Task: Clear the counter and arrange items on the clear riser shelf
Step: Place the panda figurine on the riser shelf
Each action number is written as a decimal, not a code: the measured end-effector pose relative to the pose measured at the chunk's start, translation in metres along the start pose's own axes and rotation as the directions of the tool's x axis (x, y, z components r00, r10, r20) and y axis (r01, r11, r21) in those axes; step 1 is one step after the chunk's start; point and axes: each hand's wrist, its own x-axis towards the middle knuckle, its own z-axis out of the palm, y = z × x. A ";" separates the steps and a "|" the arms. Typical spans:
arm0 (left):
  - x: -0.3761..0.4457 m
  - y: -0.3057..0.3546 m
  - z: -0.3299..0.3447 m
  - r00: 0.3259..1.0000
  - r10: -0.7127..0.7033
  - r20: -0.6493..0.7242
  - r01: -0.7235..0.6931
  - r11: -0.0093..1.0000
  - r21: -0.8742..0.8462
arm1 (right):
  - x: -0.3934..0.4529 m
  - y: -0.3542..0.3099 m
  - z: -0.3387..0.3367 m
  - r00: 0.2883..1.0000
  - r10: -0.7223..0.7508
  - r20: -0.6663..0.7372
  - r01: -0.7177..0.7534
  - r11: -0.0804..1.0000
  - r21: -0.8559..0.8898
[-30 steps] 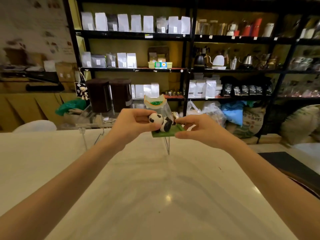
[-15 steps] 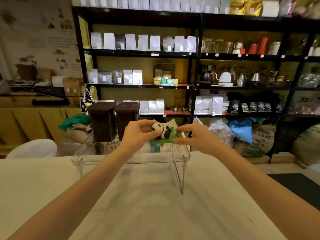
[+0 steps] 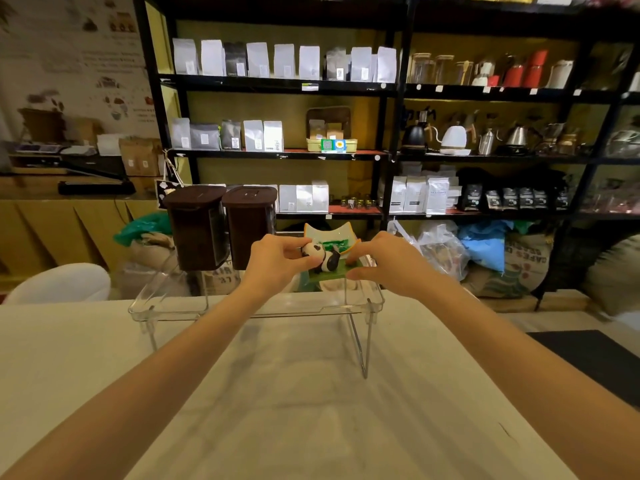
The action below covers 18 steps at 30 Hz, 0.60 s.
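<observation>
Over the clear riser shelf (image 3: 363,299), both hands pinched the panda figurine (image 3: 323,259), left hand (image 3: 277,261) and right hand (image 3: 384,263), apparently setting it down; next came release.

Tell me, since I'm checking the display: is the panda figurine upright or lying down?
Lying down. The panda figurine lies sideways along its green base, head toward the left hand.

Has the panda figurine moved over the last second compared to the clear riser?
Yes. The panda figurine, held by both hands, went from the clear riser's right end leftward toward the dark canisters.
</observation>
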 end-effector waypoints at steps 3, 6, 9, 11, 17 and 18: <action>0.003 -0.001 0.002 1.000 0.006 0.001 -0.006 1.000 0.011 | 0.000 -0.002 0.003 1.000 -0.018 -0.019 0.017 0.999 -0.035; 0.005 0.000 0.004 1.000 0.017 0.010 -0.018 0.999 0.043 | 0.000 -0.003 0.003 1.000 -0.015 -0.019 0.014 0.999 -0.038; 0.006 -0.001 0.005 0.999 0.046 0.020 -0.048 0.995 0.086 | 0.000 -0.003 0.005 0.999 0.009 -0.032 -0.010 0.999 -0.033; 0.007 0.000 0.005 0.998 0.058 0.031 -0.062 0.987 0.146 | -0.001 -0.002 0.008 1.000 -0.005 -0.028 0.004 1.000 -0.030; 0.014 0.014 -0.008 0.977 0.004 0.214 -0.069 0.952 0.297 | -0.024 -0.009 -0.009 0.995 -0.048 0.085 0.032 0.983 0.178; 0.016 0.021 -0.014 0.968 -0.012 0.250 -0.080 0.931 0.356 | -0.031 -0.013 -0.020 0.998 -0.032 0.055 0.019 0.976 0.218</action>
